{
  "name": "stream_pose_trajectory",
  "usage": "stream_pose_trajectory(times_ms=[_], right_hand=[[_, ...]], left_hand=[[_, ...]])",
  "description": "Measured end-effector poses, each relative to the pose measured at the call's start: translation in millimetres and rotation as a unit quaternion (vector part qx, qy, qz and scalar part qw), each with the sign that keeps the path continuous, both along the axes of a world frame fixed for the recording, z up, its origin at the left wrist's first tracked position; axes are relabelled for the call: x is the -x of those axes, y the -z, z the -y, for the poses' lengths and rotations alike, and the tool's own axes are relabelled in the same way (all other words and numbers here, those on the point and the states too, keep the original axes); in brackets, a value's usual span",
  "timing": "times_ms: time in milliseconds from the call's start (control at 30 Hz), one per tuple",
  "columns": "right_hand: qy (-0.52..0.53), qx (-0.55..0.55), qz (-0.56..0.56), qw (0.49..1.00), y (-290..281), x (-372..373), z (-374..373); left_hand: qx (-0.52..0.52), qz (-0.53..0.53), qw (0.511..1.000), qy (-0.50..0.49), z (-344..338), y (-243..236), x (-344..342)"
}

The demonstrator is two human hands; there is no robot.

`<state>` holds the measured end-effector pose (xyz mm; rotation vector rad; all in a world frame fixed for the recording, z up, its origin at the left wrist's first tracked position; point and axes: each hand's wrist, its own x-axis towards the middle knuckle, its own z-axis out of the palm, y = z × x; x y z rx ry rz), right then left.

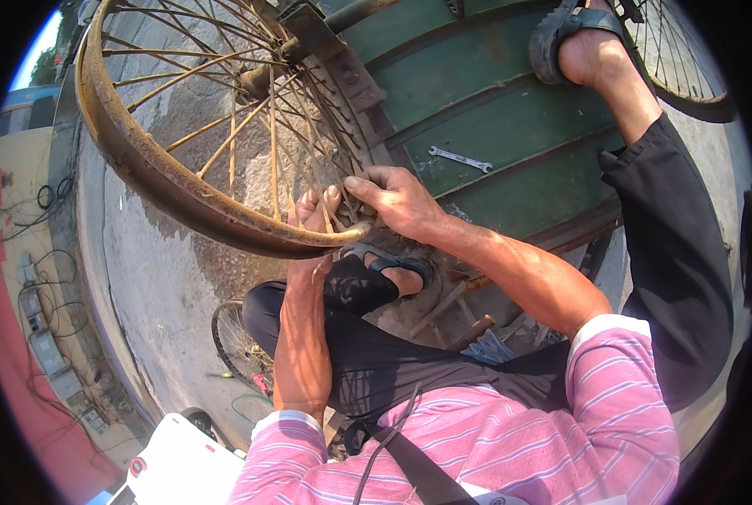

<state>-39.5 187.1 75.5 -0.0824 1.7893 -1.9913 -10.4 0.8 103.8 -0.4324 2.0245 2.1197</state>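
Note:
A rusty spoked wheel [98, 101] fills the upper left, its hub near a dark metal bracket [325, 42]. My left hand [315, 210] is behind the lower rim, fingers curled up among the spokes and partly hidden by them. My right hand [393, 198] is at the spokes just inside the rim's lower right, thumb and fingers pinched on what looks like a spoke. An open-ended wrench [460, 158] lies to the right on green metal slats [510, 202].
My sandalled foot [586, 55] rests at the upper right of the slats, beside another wheel [679, 63]. A small wheel [228, 341] lies lower left near a white object [174, 463]. Cables and boxes [43, 345] line the far left. Scrap pieces [468, 328] lie below the slats.

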Motion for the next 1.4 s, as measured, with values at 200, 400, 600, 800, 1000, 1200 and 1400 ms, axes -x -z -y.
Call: stream_pose_trajectory(times_ms=[200, 400, 600, 800, 1000, 1200, 1400], right_hand=[[-0.005, 0.047, 0.018, 0.999, -13, 3, -3], [0.017, -0.091, 0.032, 0.995, 10, -5, -1], [0.035, -0.126, 0.033, 0.991, 16, -9, 5], [0.038, -0.103, 0.065, 0.992, 21, -10, 5], [0.042, -0.112, 0.08, 0.99, 20, -11, 5], [0.061, -0.103, 0.068, 0.991, 22, -14, 7], [0.062, -0.114, 0.049, 0.99, 21, -15, 7]], left_hand=[[-0.123, 0.017, 0.992, -0.029, -2, -8, 11], [0.14, -0.046, 0.989, -0.022, 34, 2, 6], [0.251, -0.022, 0.966, 0.055, 33, 0, -6], [0.14, 0.005, 0.989, 0.037, 12, 0, -7], [0.106, 0.02, 0.992, 0.06, 18, 3, -3], [0.062, 0.044, 0.995, 0.07, 30, 16, 9], [-0.011, 0.074, 0.993, 0.093, 30, 10, 18]])
